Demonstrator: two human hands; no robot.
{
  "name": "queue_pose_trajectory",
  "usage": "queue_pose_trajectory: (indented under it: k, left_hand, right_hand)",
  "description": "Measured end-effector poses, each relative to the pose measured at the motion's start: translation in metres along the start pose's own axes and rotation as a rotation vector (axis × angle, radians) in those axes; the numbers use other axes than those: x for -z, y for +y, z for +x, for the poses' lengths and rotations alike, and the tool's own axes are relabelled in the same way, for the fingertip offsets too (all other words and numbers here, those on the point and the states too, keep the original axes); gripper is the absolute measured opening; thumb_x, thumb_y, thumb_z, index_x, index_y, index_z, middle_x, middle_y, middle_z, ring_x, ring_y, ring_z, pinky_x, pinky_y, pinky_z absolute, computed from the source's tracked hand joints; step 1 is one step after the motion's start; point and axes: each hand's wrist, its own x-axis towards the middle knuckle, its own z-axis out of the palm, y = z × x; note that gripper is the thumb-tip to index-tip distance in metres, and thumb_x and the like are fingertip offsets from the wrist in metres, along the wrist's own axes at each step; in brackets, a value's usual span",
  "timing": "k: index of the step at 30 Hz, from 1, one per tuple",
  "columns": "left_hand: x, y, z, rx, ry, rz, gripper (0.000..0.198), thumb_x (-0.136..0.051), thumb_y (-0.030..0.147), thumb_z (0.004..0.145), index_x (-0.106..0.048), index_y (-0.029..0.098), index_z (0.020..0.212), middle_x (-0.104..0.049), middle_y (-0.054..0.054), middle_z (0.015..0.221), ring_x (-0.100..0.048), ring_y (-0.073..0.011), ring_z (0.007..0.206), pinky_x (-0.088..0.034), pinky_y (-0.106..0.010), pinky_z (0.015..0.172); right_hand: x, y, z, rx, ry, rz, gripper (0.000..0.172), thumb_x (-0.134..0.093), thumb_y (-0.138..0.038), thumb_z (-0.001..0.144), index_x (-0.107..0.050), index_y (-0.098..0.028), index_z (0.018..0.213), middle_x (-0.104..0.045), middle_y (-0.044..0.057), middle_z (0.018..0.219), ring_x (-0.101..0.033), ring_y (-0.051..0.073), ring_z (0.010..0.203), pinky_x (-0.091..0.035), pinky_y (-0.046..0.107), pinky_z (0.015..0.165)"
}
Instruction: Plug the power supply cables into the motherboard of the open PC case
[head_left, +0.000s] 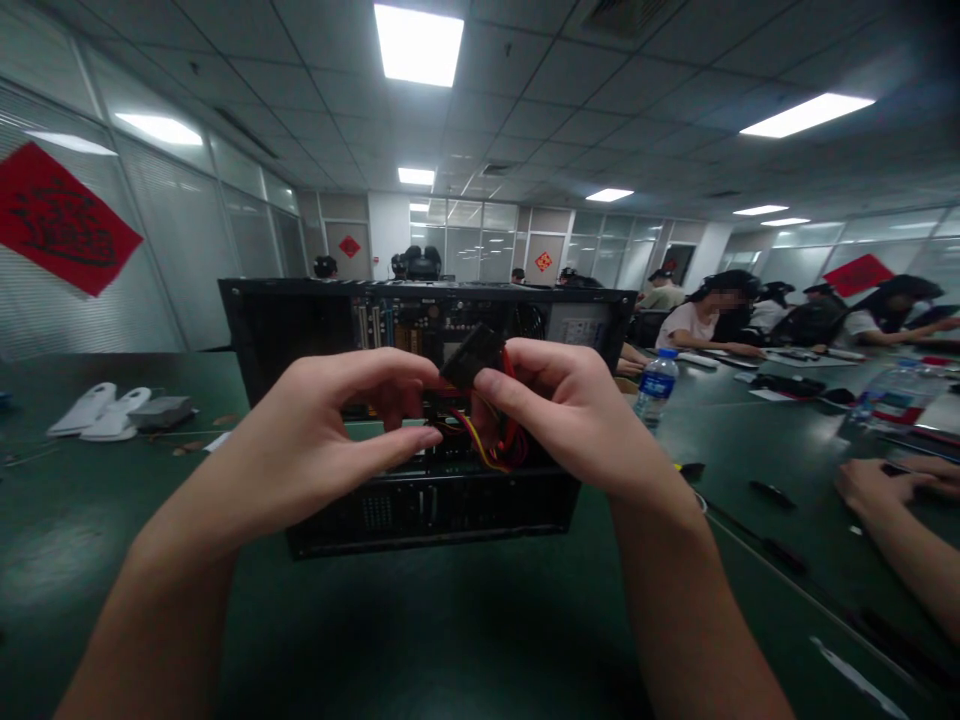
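Note:
My right hand (559, 400) pinches a black cable connector (474, 356) between thumb and fingers. Red, yellow and black wires (480, 440) hang in a loop below it. Beside the connector, my left hand (352, 410) has its thumb and fingers apart; its index fingertip is at the connector's left end, and I cannot tell whether they touch. Behind both hands stands an opened black computer case (435, 515), with a motherboard (409, 325) and more cables inside. My hands hide part of the interior.
A water bottle (656, 385) stands right of the case on the dark green table (112, 520). A grey box (161, 412) and white slipper-like items (90, 412) lie left. At right, a co-worker's hands (889, 485) rest near a black tool (771, 494); other people sit farther back.

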Motion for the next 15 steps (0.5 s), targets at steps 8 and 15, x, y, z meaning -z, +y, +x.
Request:
queue_pose_trajectory:
  k: [8, 15]
  left_hand:
    - [-0.0033, 0.0009, 0.0068, -0.15, 0.052, 0.131, 0.018, -0.069, 0.037, 0.086, -0.074, 0.02, 0.092, -0.073, -0.005, 0.083, -0.067, -0.0162, 0.073, -0.053, -0.023, 0.062]
    - [-0.0071, 0.0023, 0.0052, -0.242, 0.216, 0.282, 0.022, -0.071, 0.04, 0.085, -0.074, 0.018, 0.088, -0.073, -0.004, 0.079, -0.066, -0.0142, 0.067, -0.052, -0.023, 0.062]
  right_hand:
    - [-0.0042, 0.0008, 0.001, -0.058, -0.019, 0.012, 0.038, -0.063, -0.054, 0.09, -0.063, -0.016, 0.083, -0.063, 0.002, 0.074, -0.06, 0.014, 0.066, -0.049, 0.024, 0.057]
    - [-0.0049, 0.005, 0.0005, -0.114, -0.05, 0.09, 0.041, -0.059, -0.059, 0.091, -0.058, -0.019, 0.082, -0.061, 0.001, 0.071, -0.063, 0.015, 0.066, -0.05, 0.024, 0.054]
